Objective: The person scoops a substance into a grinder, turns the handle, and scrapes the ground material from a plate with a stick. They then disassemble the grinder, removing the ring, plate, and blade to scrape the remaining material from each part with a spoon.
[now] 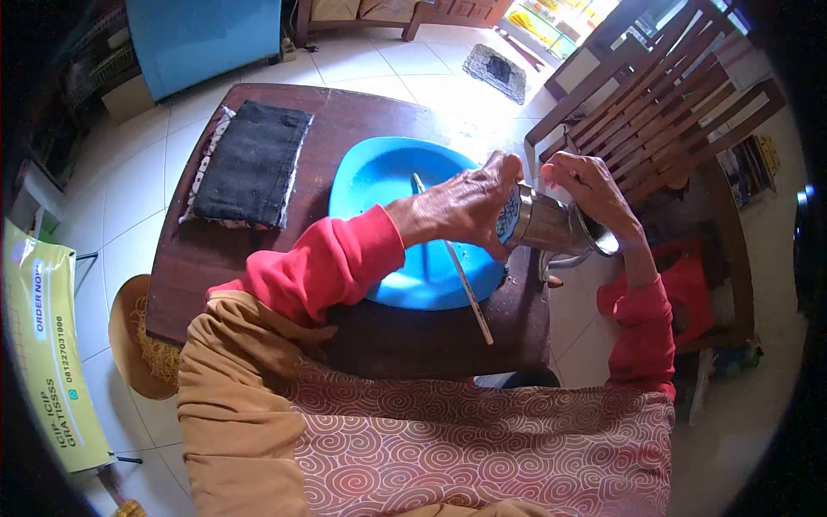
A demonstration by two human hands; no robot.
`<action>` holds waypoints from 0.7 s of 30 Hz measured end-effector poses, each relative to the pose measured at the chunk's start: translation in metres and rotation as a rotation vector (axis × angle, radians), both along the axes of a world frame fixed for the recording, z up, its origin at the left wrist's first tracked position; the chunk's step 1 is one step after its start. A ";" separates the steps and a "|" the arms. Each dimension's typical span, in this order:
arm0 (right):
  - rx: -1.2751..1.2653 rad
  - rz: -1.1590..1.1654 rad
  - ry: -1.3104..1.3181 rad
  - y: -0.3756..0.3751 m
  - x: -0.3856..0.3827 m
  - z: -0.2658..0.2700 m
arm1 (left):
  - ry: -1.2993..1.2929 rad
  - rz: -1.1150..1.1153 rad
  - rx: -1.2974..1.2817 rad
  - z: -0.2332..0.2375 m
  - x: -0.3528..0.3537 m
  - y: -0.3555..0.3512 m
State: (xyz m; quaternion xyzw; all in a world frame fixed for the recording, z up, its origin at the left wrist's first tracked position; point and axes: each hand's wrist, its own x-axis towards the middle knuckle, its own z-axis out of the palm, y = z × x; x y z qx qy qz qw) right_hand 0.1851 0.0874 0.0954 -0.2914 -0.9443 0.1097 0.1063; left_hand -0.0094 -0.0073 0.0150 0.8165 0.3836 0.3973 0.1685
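Observation:
A metal grinder (543, 221) stands at the right edge of the dark wooden table, its round perforated end facing left. My left hand (469, 207) reaches over the blue plate (370, 185), its fingers and thumb spread round the rim of that perforated end. On the grinder's other side my right hand (594, 191) is raised above the metal body, fingers bent; whatever its fingertips may hold is too small to make out. A thin stick (469, 293) lies across the plate, passing under my left hand and over the near rim.
A folded dark cloth (250, 164) lies on the table's left part. Below the table's left edge is a bowl of noodle-like strands (155, 345), beside a yellow banner (56, 353). A wooden chair (663, 103) and a red stool (680, 284) stand at the right.

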 end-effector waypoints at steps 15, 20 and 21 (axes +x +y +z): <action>0.108 0.115 0.021 0.001 0.001 -0.001 | 0.008 -0.115 -0.061 -0.008 -0.010 0.010; 0.199 0.163 -0.018 0.002 0.003 -0.004 | -0.063 -0.022 -0.188 -0.011 -0.006 0.003; 0.305 0.276 0.019 0.003 0.003 -0.007 | -0.085 -0.030 -0.256 -0.010 -0.007 0.003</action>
